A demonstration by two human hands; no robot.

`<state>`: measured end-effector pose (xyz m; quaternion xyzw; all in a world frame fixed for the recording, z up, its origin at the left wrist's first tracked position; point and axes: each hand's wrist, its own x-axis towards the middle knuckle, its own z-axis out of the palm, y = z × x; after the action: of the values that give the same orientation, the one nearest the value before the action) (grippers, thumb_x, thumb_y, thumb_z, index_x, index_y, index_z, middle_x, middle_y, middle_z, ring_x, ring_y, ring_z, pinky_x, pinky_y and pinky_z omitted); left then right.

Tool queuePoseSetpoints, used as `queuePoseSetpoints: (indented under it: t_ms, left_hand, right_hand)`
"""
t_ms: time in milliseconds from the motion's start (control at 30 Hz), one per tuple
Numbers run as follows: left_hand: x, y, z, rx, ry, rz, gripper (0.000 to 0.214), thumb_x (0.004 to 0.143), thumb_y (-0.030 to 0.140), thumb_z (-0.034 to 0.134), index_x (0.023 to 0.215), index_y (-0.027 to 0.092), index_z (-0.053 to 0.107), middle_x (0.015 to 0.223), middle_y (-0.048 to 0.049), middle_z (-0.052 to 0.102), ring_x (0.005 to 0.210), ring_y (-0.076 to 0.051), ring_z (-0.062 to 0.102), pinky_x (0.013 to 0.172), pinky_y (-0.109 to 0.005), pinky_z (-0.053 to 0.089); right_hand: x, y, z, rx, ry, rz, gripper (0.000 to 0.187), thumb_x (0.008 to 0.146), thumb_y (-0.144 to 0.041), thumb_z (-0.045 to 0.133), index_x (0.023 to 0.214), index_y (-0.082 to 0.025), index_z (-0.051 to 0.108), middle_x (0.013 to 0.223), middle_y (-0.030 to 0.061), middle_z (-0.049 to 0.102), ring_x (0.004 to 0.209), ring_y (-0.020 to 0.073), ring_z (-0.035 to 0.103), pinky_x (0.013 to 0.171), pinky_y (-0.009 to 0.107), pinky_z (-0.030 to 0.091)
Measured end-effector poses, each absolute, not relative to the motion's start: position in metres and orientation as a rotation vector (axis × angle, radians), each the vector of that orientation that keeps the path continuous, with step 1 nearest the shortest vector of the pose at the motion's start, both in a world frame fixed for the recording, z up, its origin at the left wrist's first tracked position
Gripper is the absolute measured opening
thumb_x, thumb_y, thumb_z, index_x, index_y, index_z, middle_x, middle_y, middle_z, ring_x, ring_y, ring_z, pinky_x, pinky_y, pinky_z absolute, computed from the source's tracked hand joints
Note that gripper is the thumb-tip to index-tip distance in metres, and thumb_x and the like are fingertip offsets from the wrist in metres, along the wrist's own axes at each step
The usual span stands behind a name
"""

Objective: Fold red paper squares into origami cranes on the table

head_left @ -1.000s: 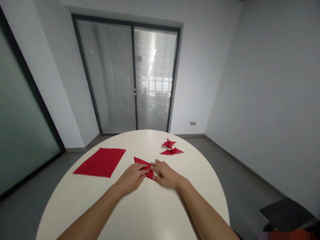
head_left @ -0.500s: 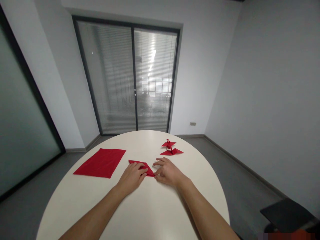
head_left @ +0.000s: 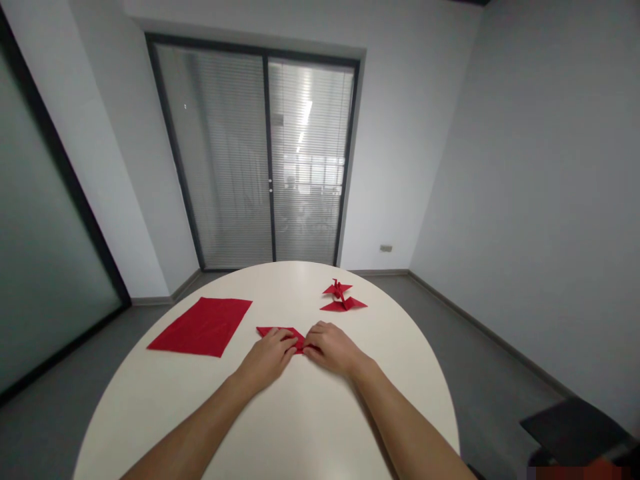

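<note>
A folded piece of red paper (head_left: 285, 331) lies on the white round table between my hands. My left hand (head_left: 267, 355) rests over its near side, fingers closed down on the paper and thumb near its front edge. At the right corner, my right hand (head_left: 332, 347) has its fingers drawn together in a pinch on the paper. The fingertips of the two hands almost meet, and they cover much of the folded part. Beyond my right hand stand two red origami cranes, one nearer (head_left: 345, 305) and one farther back (head_left: 337, 289).
A flat stack or sheet of red paper (head_left: 203, 328) lies on the left of the round table (head_left: 280, 427). A dark chair (head_left: 575, 427) stands on the floor at lower right. Behind the table are glass panels with blinds (head_left: 225, 167).
My right hand has moved slightly left, and its spread fingers have closed together on the paper's right corner. The paper has turned a little under my left hand, which stays nearly in place.
</note>
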<state>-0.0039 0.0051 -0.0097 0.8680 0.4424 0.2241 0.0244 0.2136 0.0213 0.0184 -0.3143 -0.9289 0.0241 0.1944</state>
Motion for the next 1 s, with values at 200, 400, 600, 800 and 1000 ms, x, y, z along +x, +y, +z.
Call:
queuePoseSetpoints:
  t_ms: [200, 400, 600, 800, 1000]
  left_hand:
    - [-0.007, 0.011, -0.012, 2.596, 1.348, 0.758, 0.029, 0.096, 0.021, 0.046, 0.114, 0.023, 0.069, 0.115, -0.0043, 0.071, 0.108, -0.023, 0.060, 0.097, -0.038, 0.047]
    - [-0.009, 0.013, -0.012, 2.585, 1.315, 0.780, 0.029, 0.098, 0.024, 0.045, 0.112, 0.024, 0.070, 0.109, -0.0045, 0.072, 0.105, -0.023, 0.061, 0.095, -0.037, 0.048]
    - [-0.011, 0.017, -0.012, 2.565, 1.370, 0.786, 0.026, 0.098, 0.024, 0.046, 0.110, 0.025, 0.069, 0.104, -0.0041, 0.072, 0.103, -0.021, 0.059, 0.087, -0.033, 0.050]
    - [-0.008, 0.020, -0.008, 2.613, 1.435, 0.742, 0.023, 0.096, 0.022, 0.049, 0.105, 0.026, 0.070, 0.100, -0.0032, 0.073, 0.099, -0.023, 0.060, 0.085, -0.035, 0.048]
    - [-0.009, 0.018, -0.008, 2.652, 1.437, 0.695, 0.031, 0.093, 0.013, 0.047, 0.106, 0.026, 0.072, 0.102, -0.0032, 0.074, 0.099, -0.022, 0.063, 0.087, -0.036, 0.049]
  right_hand:
    - [0.214, 0.022, 0.010, -0.953, -2.565, 0.125, 0.021, 0.095, -0.019, 0.051, 0.104, -0.020, 0.070, 0.096, 0.0060, 0.073, 0.092, 0.0196, 0.062, 0.084, 0.031, 0.042]
    - [0.215, 0.024, 0.007, -0.943, -2.565, 0.143, 0.027, 0.094, -0.016, 0.051, 0.112, -0.023, 0.069, 0.099, 0.0049, 0.072, 0.093, 0.0194, 0.062, 0.083, 0.030, 0.043]
    - [0.216, 0.023, 0.009, -0.934, -2.568, 0.163, 0.032, 0.095, -0.016, 0.050, 0.119, -0.027, 0.069, 0.099, 0.0048, 0.071, 0.092, 0.0188, 0.062, 0.082, 0.029, 0.043]
    - [0.216, 0.025, 0.005, -0.934, -2.564, 0.148, 0.036, 0.093, -0.014, 0.052, 0.120, -0.031, 0.070, 0.103, 0.0047, 0.071, 0.094, 0.0190, 0.061, 0.083, 0.029, 0.043]
    - [0.217, 0.023, 0.003, -0.931, -2.551, 0.156, 0.037, 0.088, -0.011, 0.053, 0.113, -0.028, 0.074, 0.103, 0.0051, 0.070, 0.095, 0.0196, 0.061, 0.083, 0.030, 0.045]
